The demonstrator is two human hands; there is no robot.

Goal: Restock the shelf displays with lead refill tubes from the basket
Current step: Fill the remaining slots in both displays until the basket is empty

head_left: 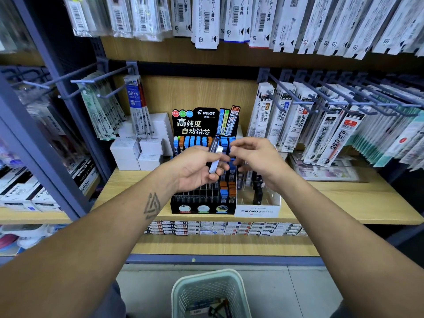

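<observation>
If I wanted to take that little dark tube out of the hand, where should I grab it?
Probably the dark upper end of the lead refill tube, from above. The left hand pinches its lower part, and the top pokes up free, tilted, beside the right hand.

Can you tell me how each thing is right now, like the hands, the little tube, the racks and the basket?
left hand: holds the lead refill tube.
lead refill tube: tilted, above the Pilot display.
right hand: fingers curled near the tube's top; contact unclear.
Pilot display: upright on the shelf, part filled, front slots mostly dark.
Mono display: beside the Pilot display, few dark tubes inside.
basket: on the floor, some tubes left in it.
</observation>
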